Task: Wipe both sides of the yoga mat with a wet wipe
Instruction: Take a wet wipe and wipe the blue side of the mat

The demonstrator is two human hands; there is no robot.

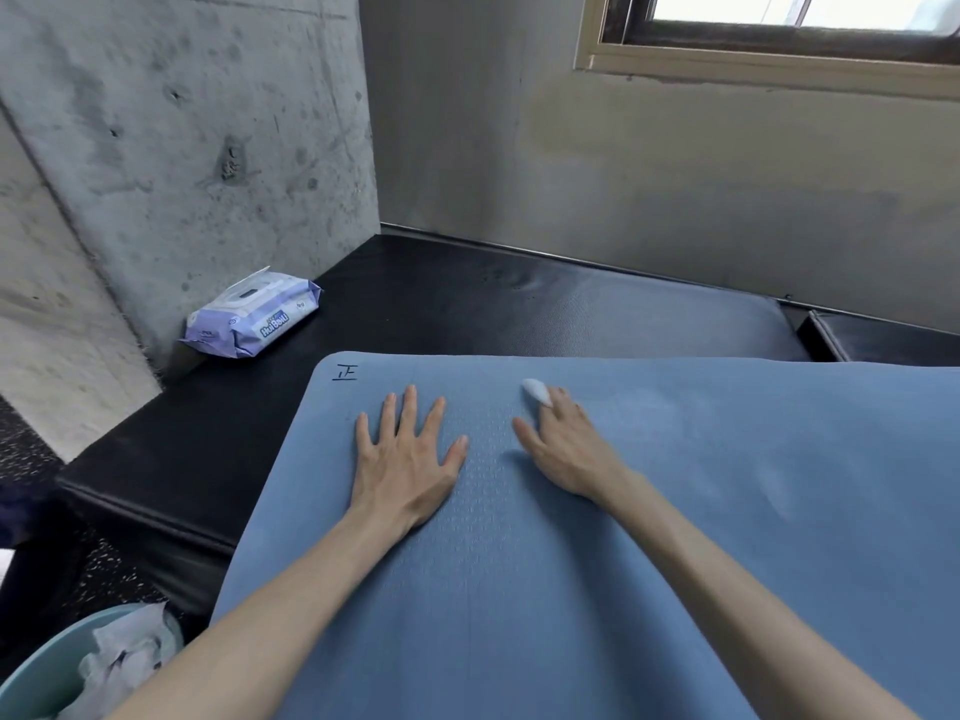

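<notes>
— Where's the yoga mat (pixel 597 563) lying?

— The blue mat is spread flat over a black padded counter (pixel 171 459) that runs into the corner of the concrete walls. Its near-left corner carries a small handwritten mark, and the middle strip has a fine embossed texture.

— And the hands?

— Both are on the mat's upper surface. The left hand (pixel 402 459) lies palm down, its fingers (pixel 410 407) straight and fanned wide, pressing flat and holding nothing. The right hand (pixel 563 449) sits just beside it, thumb stretched out toward the left hand.

— Does the right one have the wipe?

— Yes. A small white wet wipe (pixel 535 391) is bunched at the tips of the right fingers (pixel 558 407), which press it onto the mat; only a little of it pokes out beyond them. Whether they curl round it or merely pin it down, I cannot tell.

— Anything else nearby?

— A pale purple pack of wet wipes (pixel 254 319) rests on the counter against the wall, well apart from the mat's corner. At the lower left, a light teal bin (pixel 31 672) holds crumpled used wipes (pixel 124 652). A window (pixel 779 33) is set in the far wall, upper right.
</notes>
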